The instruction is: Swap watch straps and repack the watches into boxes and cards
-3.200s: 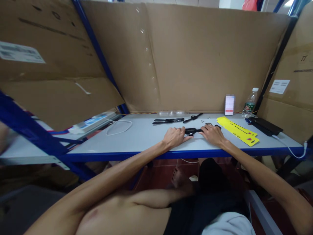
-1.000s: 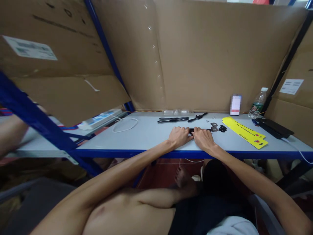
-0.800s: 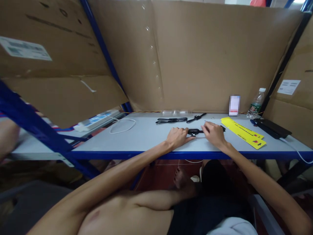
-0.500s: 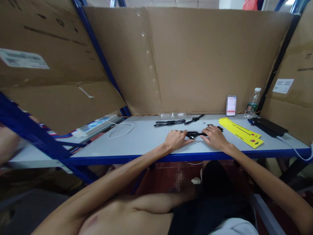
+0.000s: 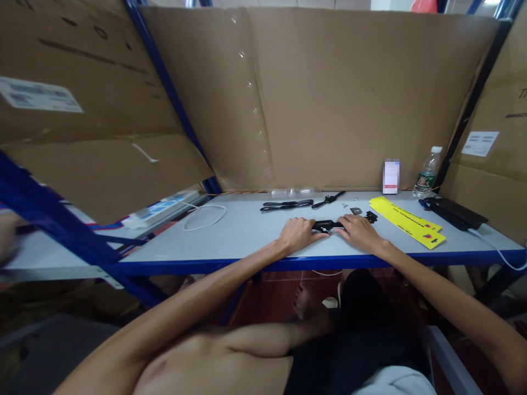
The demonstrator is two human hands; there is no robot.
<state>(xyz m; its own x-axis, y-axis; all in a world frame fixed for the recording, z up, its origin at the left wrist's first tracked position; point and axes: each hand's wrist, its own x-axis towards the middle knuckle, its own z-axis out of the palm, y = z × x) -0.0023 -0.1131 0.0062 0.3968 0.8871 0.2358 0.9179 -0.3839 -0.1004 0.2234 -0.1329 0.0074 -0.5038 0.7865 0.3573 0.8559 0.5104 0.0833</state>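
Note:
Near the front of the table, my left hand (image 5: 300,234) grips the left end of a slim black tool (image 5: 326,225). My right hand (image 5: 359,232) closes around its other end, and both thumbs point inward along the near side. Only the tool's wider middle shows between the hands, so its exact kind cannot be made out. Just beyond my right fingers lie a small dark flat plate (image 5: 355,211) and some small black pieces (image 5: 371,217). Two long black handle-like parts (image 5: 286,205) and a similar black tool (image 5: 328,199) rest farther back.
Yellow printed cards (image 5: 405,222) lie at right, near a black case-like object (image 5: 455,213) with a white cable. A phone (image 5: 391,176) and a water bottle (image 5: 426,173) stand behind. At left are a looped white cable (image 5: 205,218) and a power strip (image 5: 160,209). Cardboard walls (image 5: 321,99) enclose the table.
My right hand has shifted slightly left and lower along the tool, uncovering the small dark plate and black pieces. My left hand keeps its grip. Another person's hand at far left has moved.

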